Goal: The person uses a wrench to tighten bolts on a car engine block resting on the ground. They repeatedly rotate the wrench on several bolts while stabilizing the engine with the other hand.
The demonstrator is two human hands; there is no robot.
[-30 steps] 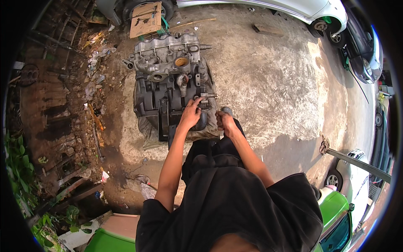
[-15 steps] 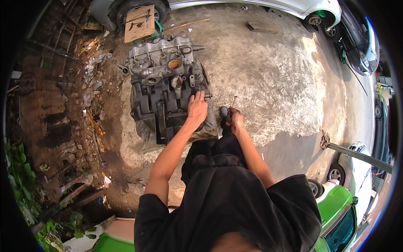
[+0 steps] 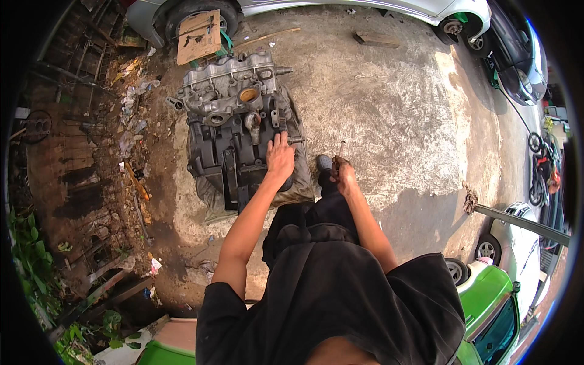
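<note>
An engine (image 3: 213,140) with a silver upper casting (image 3: 216,85) and dark lower housing lies on a grimy cloth (image 3: 216,210) in front of me. My left hand (image 3: 280,155) rests on its right side, fingers spread, beside a short metal stub (image 3: 297,140); what lies under the fingertips is hidden. Just right of the engine, my right hand (image 3: 344,173) is closed on a thin metal tool (image 3: 342,148) that points upward; its lower end is hidden in my fingers. My dark shoe (image 3: 323,163) is beside that hand.
Silver car (image 3: 340,7) and cardboard (image 3: 199,36) beyond the engine; wood block (image 3: 374,40); dark car (image 3: 523,55), motorbike (image 3: 535,167), white car (image 3: 511,255) and metal post (image 3: 517,222) at right; green vehicle (image 3: 486,292) lower right; rubble (image 3: 134,121) and plants (image 3: 33,255) at left.
My right hand has moved right and the tool now points up. My left hand has shifted slightly up on the engine. A motorbike has come into view at the right edge.
</note>
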